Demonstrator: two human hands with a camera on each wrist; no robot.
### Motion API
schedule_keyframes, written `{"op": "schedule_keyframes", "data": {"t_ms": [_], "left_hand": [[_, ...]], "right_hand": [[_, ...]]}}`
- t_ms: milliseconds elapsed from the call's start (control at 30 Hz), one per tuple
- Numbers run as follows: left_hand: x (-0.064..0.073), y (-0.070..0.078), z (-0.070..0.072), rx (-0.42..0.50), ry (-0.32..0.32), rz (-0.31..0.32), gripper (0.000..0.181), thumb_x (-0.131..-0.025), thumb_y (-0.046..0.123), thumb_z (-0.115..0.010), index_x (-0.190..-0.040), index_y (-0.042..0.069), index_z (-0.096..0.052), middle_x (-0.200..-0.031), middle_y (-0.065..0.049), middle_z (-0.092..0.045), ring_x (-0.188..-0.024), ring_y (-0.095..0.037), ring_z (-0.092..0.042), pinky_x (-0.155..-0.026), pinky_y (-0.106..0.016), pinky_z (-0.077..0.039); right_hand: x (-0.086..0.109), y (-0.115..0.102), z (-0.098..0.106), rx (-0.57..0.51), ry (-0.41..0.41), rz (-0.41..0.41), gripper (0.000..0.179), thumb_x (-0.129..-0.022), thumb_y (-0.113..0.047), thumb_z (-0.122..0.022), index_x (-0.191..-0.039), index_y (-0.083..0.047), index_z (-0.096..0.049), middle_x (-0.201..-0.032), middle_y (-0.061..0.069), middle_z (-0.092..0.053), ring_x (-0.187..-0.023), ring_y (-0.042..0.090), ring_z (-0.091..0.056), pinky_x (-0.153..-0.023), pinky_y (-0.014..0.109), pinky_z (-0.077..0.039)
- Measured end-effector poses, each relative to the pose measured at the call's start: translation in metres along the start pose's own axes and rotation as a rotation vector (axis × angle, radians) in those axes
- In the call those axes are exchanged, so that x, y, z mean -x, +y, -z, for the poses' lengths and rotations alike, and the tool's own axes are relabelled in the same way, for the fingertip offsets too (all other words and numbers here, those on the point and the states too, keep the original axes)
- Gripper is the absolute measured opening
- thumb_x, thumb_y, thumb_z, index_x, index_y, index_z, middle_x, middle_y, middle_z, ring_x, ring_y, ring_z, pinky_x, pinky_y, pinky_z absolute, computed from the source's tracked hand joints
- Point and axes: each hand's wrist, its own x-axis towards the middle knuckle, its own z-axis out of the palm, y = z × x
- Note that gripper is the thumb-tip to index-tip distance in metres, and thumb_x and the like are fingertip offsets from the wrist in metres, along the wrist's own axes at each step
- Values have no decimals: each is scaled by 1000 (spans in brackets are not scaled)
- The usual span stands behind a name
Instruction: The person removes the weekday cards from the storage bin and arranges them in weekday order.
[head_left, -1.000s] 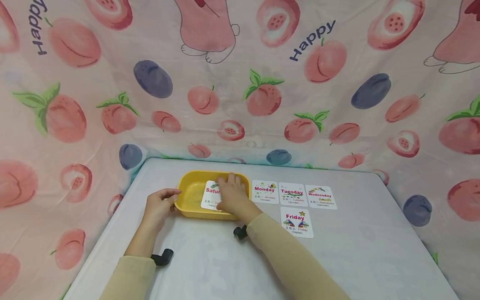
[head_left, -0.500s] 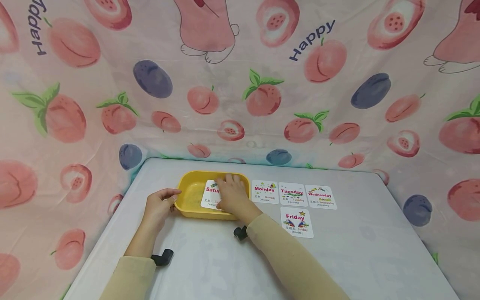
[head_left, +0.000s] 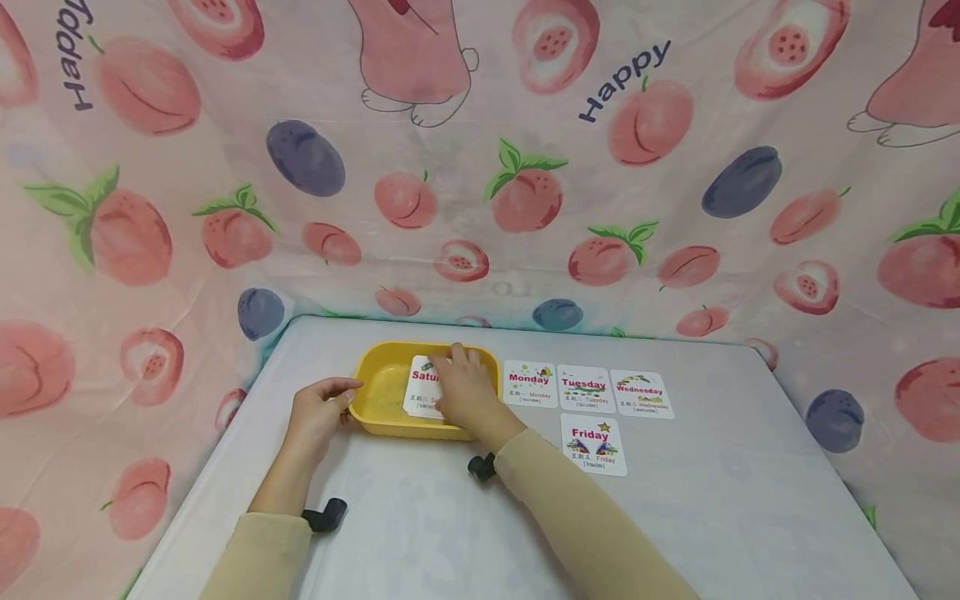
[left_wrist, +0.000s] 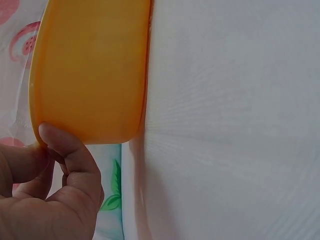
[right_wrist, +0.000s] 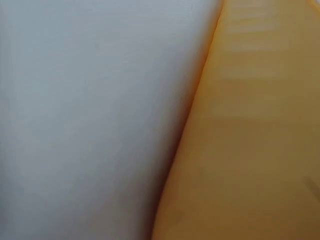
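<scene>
A yellow plastic tray (head_left: 382, 379) sits at the back left of the white table. My left hand (head_left: 318, 412) pinches its left rim between thumb and fingers; the left wrist view shows that hand (left_wrist: 60, 180) at the tray's corner (left_wrist: 95, 75). Inside the tray's right half, my right hand (head_left: 472, 392) holds the white Saturday card (head_left: 422, 392) by its right side, covering part of its print. A pale edge under the card's bottom suggests another card beneath. The right wrist view shows only the tray's outer wall (right_wrist: 250, 150) and the table, no fingers.
Right of the tray, the Monday card (head_left: 530, 384), Tuesday card (head_left: 586, 389) and Wednesday card (head_left: 642, 394) lie in a row. Below Tuesday lies the Friday card (head_left: 593, 445). Beside it, a sliver of another card shows past my right sleeve (head_left: 577, 517). Fruit-printed cloth (head_left: 465, 217) surrounds the table.
The Saturday card has shifted slightly up and away from the tray's front wall with my right hand. My left hand stays on the rim.
</scene>
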Motion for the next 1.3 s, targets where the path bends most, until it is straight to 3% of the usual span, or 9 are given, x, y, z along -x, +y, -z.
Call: {"op": "schedule_keyframes", "data": {"t_ms": [200,533,867,1300], "left_hand": [[0,1,0,11,-4,12,27,-108,5,-60,-132,-2,-71,-127,-13,-60,-86,-16,-60,-70,-23,-57],[0,1,0,6,-5,19,27,-108,5,-60,-132,-1,-71,-126,-12,-59,-89,-17,-59,-71,-23,-57],[0,0,1,9,-12,1,27,-108,5,-60,-132,-2,-71,-125,-13,-59,-86,-16,-60,-71,-23,-58],[1,1,1,-3,-4,4,27,-108,6,-59,-132,-1,-71,-126,-13,-59,-88,-17,-60,-71,-22,-58]], "right_hand": [[0,1,1,-37,19,14,76,-92,-14,-84,-159,-23,-51,-148,7,-46,-124,26,-48,-106,35,-54],[3,1,5,-49,58,70,66,-93,-2,-77,-154,-22,-59,-150,4,-49,-128,25,-52,-113,36,-50],[4,1,8,-85,67,79,65,-90,0,-79,-148,-22,-64,-150,1,-53,-132,24,-53,-117,36,-49],[5,0,13,-162,71,81,53,-93,4,-73,-141,-17,-71,-144,0,-58,-130,21,-60,-119,33,-48]]}}
